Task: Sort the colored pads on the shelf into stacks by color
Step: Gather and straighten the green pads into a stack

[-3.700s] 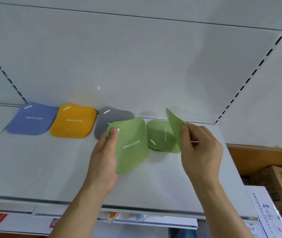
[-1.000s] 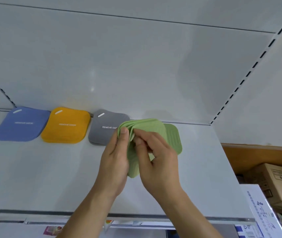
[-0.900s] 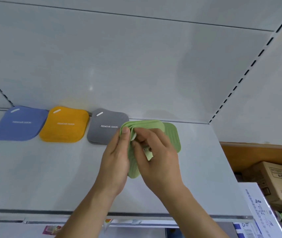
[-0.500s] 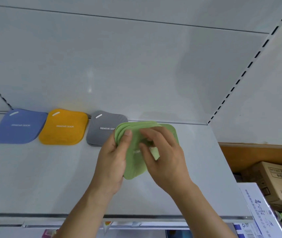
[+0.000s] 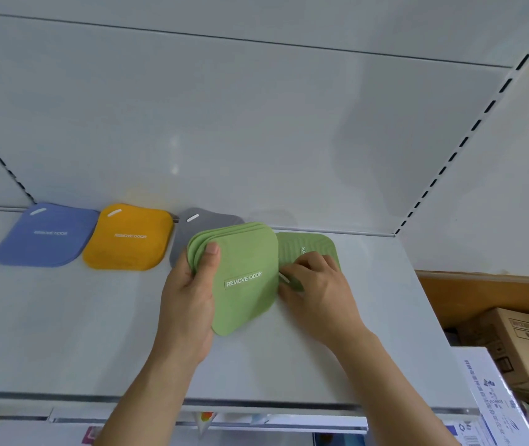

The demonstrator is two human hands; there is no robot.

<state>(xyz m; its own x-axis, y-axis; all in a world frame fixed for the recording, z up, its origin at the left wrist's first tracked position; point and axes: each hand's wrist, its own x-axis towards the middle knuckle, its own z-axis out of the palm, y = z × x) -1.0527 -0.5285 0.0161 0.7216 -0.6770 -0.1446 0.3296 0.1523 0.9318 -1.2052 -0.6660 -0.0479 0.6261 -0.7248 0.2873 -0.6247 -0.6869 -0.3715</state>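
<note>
While left hand (image 5: pixel 189 304) grips green stack (image 5: pixel 243 275), right fingers (image 5: pixel 292 272) pinch ribbed pad (image 5: pixel 314 249).

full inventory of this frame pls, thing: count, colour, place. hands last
blue pad: one showing, blue, far left of the row at the back of the shelf
orange pad: one showing, orange, right of the blue
grey pad: one showing, grey, right of the orange, partly hidden by the green stack
green stack: several fanned pads, exact count unclear, green, held above mid shelf
ribbed green pad: one, green, flat on the shelf right of the stack
shelf: one, white, across the frame
cardboard box: one, brown, lower right beyond the shelf
left hand: grips the green stack, thumb on top
right hand: fingers on the ribbed green pad's near edge
</note>
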